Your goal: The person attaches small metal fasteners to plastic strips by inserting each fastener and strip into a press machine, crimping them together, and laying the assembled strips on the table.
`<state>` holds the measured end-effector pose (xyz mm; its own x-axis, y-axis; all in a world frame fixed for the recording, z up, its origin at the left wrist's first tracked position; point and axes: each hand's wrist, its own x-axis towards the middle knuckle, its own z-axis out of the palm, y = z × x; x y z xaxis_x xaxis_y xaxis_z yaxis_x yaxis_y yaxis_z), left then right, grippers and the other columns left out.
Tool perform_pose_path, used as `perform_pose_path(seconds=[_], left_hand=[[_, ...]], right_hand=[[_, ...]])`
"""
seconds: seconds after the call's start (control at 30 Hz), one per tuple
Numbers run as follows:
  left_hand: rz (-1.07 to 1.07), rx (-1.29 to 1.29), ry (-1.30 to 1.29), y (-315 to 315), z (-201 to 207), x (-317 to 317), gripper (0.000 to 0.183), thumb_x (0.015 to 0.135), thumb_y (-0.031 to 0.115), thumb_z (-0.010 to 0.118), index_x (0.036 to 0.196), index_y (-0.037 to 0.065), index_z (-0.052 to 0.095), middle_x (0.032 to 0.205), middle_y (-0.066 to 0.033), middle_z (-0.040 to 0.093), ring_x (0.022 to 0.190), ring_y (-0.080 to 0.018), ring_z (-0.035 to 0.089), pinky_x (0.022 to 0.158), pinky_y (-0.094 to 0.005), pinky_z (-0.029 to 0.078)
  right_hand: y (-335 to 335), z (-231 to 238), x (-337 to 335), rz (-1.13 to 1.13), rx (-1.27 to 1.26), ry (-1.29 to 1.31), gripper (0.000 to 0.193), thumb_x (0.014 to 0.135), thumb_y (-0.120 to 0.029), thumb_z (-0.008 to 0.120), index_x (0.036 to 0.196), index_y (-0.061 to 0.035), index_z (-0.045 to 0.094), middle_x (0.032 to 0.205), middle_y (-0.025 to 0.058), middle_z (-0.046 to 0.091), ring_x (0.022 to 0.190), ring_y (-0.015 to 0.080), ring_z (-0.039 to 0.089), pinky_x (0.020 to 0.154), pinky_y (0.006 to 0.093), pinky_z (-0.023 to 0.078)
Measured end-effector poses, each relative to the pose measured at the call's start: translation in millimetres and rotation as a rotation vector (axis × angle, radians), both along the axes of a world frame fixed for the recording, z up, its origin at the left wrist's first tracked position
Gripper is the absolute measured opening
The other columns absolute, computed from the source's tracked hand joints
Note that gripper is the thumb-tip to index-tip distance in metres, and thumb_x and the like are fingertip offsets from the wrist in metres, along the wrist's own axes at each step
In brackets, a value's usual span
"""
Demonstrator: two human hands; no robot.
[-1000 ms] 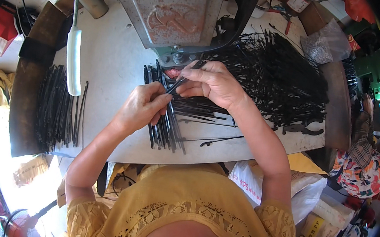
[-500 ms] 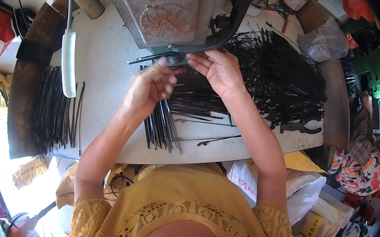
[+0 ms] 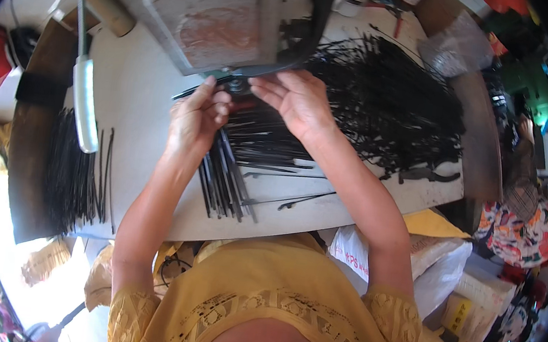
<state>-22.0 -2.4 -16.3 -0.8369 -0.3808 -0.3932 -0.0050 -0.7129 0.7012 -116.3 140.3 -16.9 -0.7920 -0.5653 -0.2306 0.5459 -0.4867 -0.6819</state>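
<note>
My left hand (image 3: 196,111) is closed in a pinch on a long, thin black strip (image 3: 183,93) under the front of a grey-green bench machine (image 3: 215,36). The strip reaches out to the left past my fingertips, and its other end is hidden by the machine. Close by on the right, my right hand (image 3: 301,106) has its fingers stretched toward the machine's lower edge, with nothing visible in them. A round metal part (image 3: 235,84) sits between the two hands. Below them lies a fanned bundle of black strips (image 3: 226,179).
A large heap of black strips (image 3: 390,103) covers the table's right side, with pliers (image 3: 429,177) at its near edge. More strips (image 3: 67,174) stand in a row at the left rim. A lamp (image 3: 85,105) hangs over the table (image 3: 137,182). Another person (image 3: 518,226) is at far right.
The view has shifted slightly, so machine and hands sit a little further left. My left hand has settled at the strip beneath the machine; my right hand keeps its place beside it.
</note>
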Motion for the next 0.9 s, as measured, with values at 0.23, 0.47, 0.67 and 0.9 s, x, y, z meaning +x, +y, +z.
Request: perform_pose_path(seconds=[0.23, 0.47, 0.67, 0.9], left_hand=[[-0.066, -0.062, 0.048, -11, -4, 5, 0.023, 0.085, 0.022, 0.053, 0.084, -0.001, 0.055, 0.068, -0.0058, 0.059, 0.055, -0.0107, 0.052, 0.047, -0.0193, 0.039], [-0.220, -0.184, -0.047, -12, 23, 9, 0.018, 0.082, 0.017, 0.057, 0.083, -0.001, 0.056, 0.070, -0.0070, 0.060, 0.057, -0.0111, 0.054, 0.051, -0.0207, 0.042], [-0.178, -0.198, 0.025, 2, 28, 10, 0.005, 0.078, 0.006, 0.058, 0.079, 0.002, 0.055, 0.078, -0.0086, 0.060, 0.063, -0.0125, 0.054, 0.052, -0.0233, 0.041], [-0.205, -0.209, 0.011, -5, 17, 19, 0.009, 0.071, 0.005, 0.059, 0.070, 0.008, 0.051, 0.071, -0.0030, 0.054, 0.059, -0.0086, 0.048, 0.047, -0.0193, 0.034]], right_hand=[[38, 15, -5, 0.082, 0.171, 0.084, 0.029, 0.082, -0.015, 0.056, 0.097, 0.0091, 0.051, 0.087, 0.0191, 0.058, 0.074, 0.0280, 0.062, 0.066, 0.0335, 0.053], [147, 51, -46, 0.334, 1.113, 0.922, 0.025, 0.071, -0.016, 0.065, 0.090, -0.0008, 0.060, 0.083, 0.0083, 0.061, 0.069, 0.0160, 0.059, 0.059, 0.0290, 0.048], [178, 36, -40, 0.453, 1.636, 1.275, 0.017, 0.070, -0.010, 0.061, 0.086, -0.0031, 0.061, 0.092, 0.0078, 0.056, 0.089, 0.0254, 0.054, 0.077, 0.0345, 0.042], [161, 44, -38, 0.176, 1.733, 1.625, 0.009, 0.076, -0.014, 0.056, 0.082, -0.0098, 0.060, 0.080, 0.0053, 0.059, 0.079, 0.0253, 0.058, 0.069, 0.0359, 0.046]])
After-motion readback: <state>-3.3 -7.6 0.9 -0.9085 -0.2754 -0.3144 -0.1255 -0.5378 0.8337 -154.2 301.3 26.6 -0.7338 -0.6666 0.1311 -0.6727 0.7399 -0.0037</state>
